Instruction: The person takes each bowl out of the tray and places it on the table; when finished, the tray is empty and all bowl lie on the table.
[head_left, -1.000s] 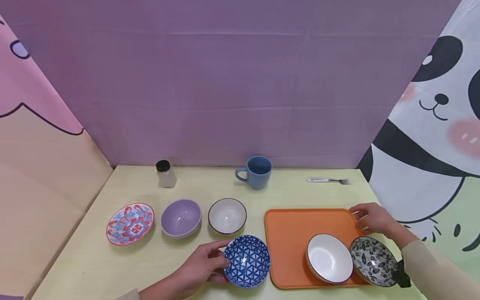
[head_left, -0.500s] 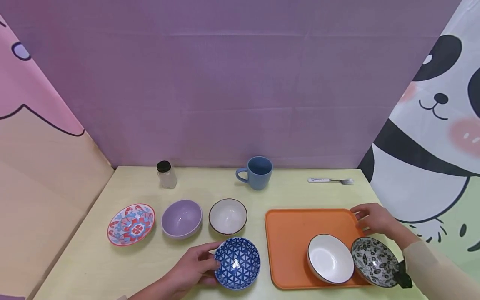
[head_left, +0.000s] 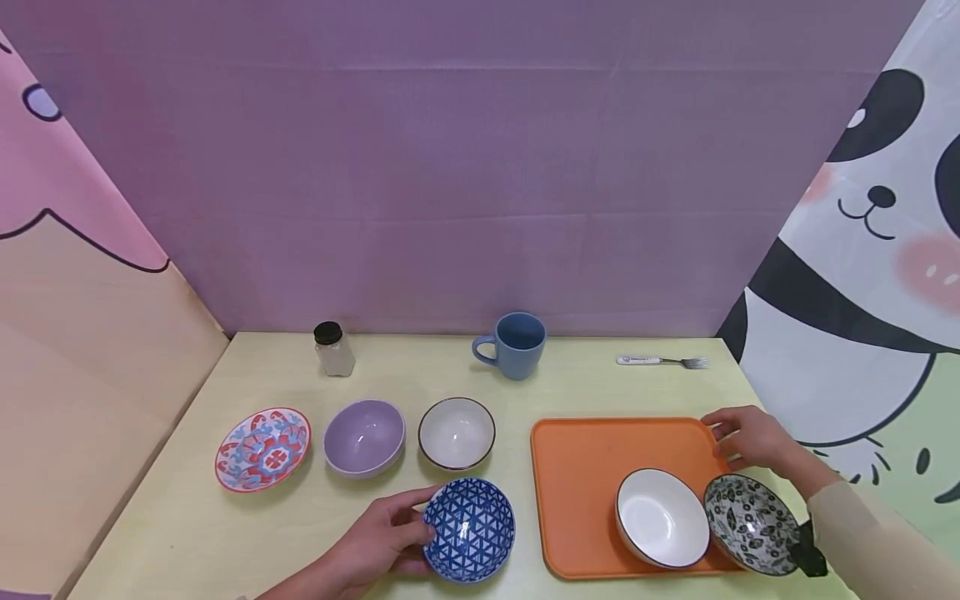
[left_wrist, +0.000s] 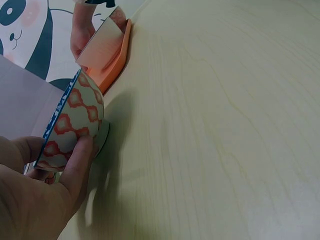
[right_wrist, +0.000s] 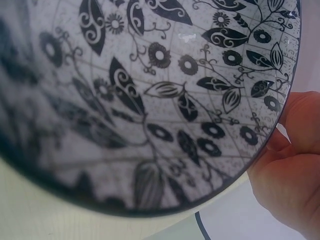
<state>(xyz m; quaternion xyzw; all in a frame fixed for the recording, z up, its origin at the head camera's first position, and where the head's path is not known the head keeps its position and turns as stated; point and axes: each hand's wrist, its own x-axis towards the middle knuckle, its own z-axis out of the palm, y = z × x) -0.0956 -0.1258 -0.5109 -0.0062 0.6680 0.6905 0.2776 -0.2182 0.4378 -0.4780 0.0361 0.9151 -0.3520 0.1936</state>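
Note:
Between thumb and fingers, my left hand (head_left: 382,537) grips the side of a bowl (head_left: 469,530) with a blue-and-white triangle pattern inside, left of the orange tray (head_left: 592,450). The left wrist view shows this bowl's outer wall (left_wrist: 75,112), cream with red shapes, close over the table. My right hand (head_left: 752,437) has its fingertips at the tray's upper right edge, loosely bent. Below that hand a black-and-white floral bowl (head_left: 750,523) overlaps the tray's right edge, tilted, and largely fills the right wrist view. Beside it on the tray is a white bowl (head_left: 662,518) with a dark rim.
A red-and-blue patterned dish (head_left: 262,450), a purple bowl (head_left: 364,438) and a smaller white bowl (head_left: 456,433) stand in a row at the left. Farther back are a black-lidded jar (head_left: 334,350), a blue mug (head_left: 519,346) and a fork (head_left: 662,362). Printed cloth walls enclose the table.
My left hand has carried the blue-and-white bowl leftward, away from the tray's left edge, and slightly nearer to me. The right hand has stayed at the tray's edge.

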